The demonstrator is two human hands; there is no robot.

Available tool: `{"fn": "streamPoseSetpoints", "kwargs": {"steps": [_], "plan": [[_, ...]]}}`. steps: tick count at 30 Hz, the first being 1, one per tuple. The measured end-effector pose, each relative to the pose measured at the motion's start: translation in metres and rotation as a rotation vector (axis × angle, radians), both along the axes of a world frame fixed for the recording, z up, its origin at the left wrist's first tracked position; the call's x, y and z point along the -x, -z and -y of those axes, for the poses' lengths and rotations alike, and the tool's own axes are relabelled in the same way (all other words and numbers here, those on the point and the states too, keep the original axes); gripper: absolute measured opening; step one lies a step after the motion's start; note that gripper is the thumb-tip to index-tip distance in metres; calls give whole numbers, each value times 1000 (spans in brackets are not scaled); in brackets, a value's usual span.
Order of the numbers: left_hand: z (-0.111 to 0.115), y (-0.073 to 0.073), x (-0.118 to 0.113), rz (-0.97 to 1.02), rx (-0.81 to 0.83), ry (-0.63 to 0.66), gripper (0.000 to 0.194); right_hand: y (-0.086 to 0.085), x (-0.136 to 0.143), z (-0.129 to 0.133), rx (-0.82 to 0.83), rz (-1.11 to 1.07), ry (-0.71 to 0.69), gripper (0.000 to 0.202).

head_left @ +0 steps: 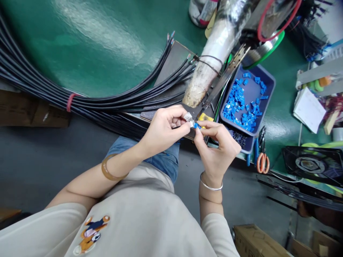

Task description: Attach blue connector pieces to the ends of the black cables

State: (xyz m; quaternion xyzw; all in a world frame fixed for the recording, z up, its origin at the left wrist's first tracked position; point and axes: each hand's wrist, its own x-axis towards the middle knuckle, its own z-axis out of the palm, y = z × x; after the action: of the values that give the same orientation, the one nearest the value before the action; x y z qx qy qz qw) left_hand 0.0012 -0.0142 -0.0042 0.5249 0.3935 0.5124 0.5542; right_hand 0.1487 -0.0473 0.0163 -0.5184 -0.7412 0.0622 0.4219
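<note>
My left hand [170,125] is closed, pinching a small whitish, partly clear piece [188,117] whose kind I cannot make out. Thumb and fingertips of my right hand [218,144] are pressed on a small blue plastic connector [197,125]. The two pieces meet between my hands at the bench edge, though the fingers hide whether they are joined. Just behind the fingertips lies something yellow [205,117]. To the right stands a grey-blue bin [268,84] with many loose blue connectors [237,96] like the held one.
A tied bundle of black cables [107,103] runs along the green bench [107,43] from the left. A wrapped duct [206,67] hangs down close above my hands. Solder wire spool [264,53], orange-handled scissors [263,162] and a black fan [308,164] are at the right.
</note>
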Motion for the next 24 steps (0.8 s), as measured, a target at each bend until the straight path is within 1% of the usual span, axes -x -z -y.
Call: {"fn": "streamPoseSetpoints", "kwargs": {"steps": [7, 15, 18, 24], "plan": [[-3, -1, -4, -22, 8, -57, 11, -1, -1, -6, 6, 34, -12, 14], [-2, 0, -2, -71, -72, -77, 9, -5, 0, -7, -19, 53, -11, 14], [-1, -1, -2, -72, -75, -70, 10, -5, 0, -5, -16, 53, -17, 14], [0, 2, 0, -78, -13, -32, 11, -2, -2, -2, 25, 61, -59, 16]]}}
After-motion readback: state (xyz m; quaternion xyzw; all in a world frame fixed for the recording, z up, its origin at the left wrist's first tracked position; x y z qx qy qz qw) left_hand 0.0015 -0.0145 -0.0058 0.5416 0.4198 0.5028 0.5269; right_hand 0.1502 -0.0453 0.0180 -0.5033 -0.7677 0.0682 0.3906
